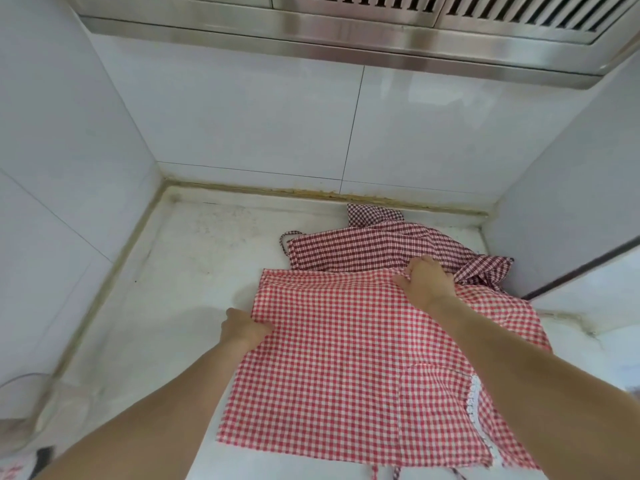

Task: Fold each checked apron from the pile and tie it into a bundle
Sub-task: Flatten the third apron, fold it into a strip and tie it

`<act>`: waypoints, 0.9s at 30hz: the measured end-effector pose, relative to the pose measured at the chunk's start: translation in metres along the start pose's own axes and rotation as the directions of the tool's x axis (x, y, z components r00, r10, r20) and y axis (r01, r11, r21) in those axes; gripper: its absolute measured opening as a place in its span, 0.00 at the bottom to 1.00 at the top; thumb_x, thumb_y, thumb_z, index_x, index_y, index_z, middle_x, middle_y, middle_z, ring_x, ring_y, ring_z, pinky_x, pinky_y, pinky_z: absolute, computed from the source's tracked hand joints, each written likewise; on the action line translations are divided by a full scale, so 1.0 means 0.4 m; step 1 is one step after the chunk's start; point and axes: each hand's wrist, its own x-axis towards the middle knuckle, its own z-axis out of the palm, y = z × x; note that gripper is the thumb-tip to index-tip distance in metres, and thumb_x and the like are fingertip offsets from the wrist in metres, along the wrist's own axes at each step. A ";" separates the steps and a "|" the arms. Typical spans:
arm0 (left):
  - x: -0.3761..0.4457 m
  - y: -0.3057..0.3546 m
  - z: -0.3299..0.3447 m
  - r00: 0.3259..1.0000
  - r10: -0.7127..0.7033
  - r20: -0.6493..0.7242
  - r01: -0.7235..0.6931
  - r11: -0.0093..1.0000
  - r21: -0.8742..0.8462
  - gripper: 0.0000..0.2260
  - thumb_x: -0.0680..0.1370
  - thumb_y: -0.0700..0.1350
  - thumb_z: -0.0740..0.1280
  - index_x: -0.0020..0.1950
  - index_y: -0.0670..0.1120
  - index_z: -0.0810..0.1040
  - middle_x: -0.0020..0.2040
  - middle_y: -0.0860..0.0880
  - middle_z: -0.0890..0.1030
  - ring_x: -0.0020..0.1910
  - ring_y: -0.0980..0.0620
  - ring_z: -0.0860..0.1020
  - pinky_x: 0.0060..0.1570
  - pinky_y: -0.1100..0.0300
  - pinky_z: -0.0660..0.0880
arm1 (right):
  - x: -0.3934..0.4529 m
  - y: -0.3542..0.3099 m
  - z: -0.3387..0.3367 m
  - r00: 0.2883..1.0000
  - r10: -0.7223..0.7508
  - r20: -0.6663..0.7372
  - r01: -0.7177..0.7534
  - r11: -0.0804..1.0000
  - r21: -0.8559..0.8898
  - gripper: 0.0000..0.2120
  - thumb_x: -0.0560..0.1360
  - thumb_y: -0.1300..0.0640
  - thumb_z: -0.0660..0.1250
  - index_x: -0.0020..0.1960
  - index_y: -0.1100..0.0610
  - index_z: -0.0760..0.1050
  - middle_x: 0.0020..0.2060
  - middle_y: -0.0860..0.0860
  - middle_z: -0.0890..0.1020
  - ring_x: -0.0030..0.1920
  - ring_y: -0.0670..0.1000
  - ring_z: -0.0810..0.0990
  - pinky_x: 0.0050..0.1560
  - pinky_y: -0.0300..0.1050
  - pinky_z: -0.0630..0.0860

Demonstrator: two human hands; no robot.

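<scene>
A bright red checked apron (339,358) lies spread flat on the white counter (180,271), with a pocket and white lace trim at its right side. My left hand (242,328) pinches its left edge. At the far right corner of its top edge, my right hand (427,278) grips the cloth. Behind it lies a pile of darker red checked aprons (374,249), crumpled against the back wall, a thin strap looping out at the left.
White tiled walls close the counter in at the back, left and right. A steel extractor hood (346,32) hangs overhead. A clear glass vessel (31,407) stands at the near left edge of the counter.
</scene>
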 end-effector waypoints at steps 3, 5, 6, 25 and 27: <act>-0.021 -0.006 0.011 0.995 0.032 0.091 -0.026 0.997 -0.070 0.30 0.74 0.51 0.76 0.70 0.40 0.71 0.65 0.40 0.78 0.60 0.41 0.79 0.62 0.48 0.76 | -0.001 0.000 -0.003 0.999 -0.027 -0.028 0.028 0.999 0.036 0.14 0.79 0.43 0.66 0.49 0.54 0.72 0.44 0.48 0.77 0.48 0.51 0.78 0.68 0.60 0.70; -0.038 -0.017 0.012 0.988 0.123 0.094 -0.114 0.990 -0.088 0.24 0.77 0.52 0.72 0.69 0.42 0.75 0.63 0.41 0.80 0.58 0.42 0.80 0.62 0.49 0.76 | -0.011 0.001 -0.013 0.997 -0.061 -0.037 0.064 0.992 0.108 0.12 0.79 0.47 0.67 0.47 0.54 0.70 0.39 0.48 0.76 0.40 0.48 0.77 0.55 0.52 0.79; -0.046 -0.023 0.010 0.984 0.160 0.074 -0.154 0.985 -0.083 0.22 0.78 0.53 0.70 0.68 0.42 0.76 0.63 0.42 0.80 0.57 0.42 0.80 0.62 0.50 0.76 | -0.015 0.003 -0.019 0.997 -0.066 -0.037 0.071 0.988 0.135 0.12 0.79 0.48 0.67 0.47 0.54 0.69 0.38 0.49 0.77 0.37 0.47 0.76 0.46 0.46 0.79; -0.193 -0.262 -0.094 0.964 -0.135 0.227 0.015 0.886 0.463 0.13 0.80 0.50 0.68 0.50 0.39 0.75 0.38 0.45 0.80 0.27 0.53 0.78 0.28 0.63 0.76 | -0.094 0.017 -0.066 0.977 -0.093 0.190 0.110 0.991 -0.081 0.20 0.80 0.42 0.64 0.40 0.59 0.74 0.38 0.53 0.78 0.39 0.50 0.77 0.44 0.46 0.75; -0.210 -0.255 -0.110 0.953 -0.207 0.220 0.036 0.802 0.596 0.15 0.78 0.49 0.71 0.54 0.39 0.76 0.44 0.44 0.83 0.34 0.50 0.83 0.34 0.59 0.80 | -0.111 0.010 -0.067 0.980 -0.127 0.157 0.141 0.986 -0.084 0.18 0.80 0.44 0.65 0.40 0.58 0.72 0.39 0.53 0.77 0.38 0.50 0.75 0.42 0.46 0.74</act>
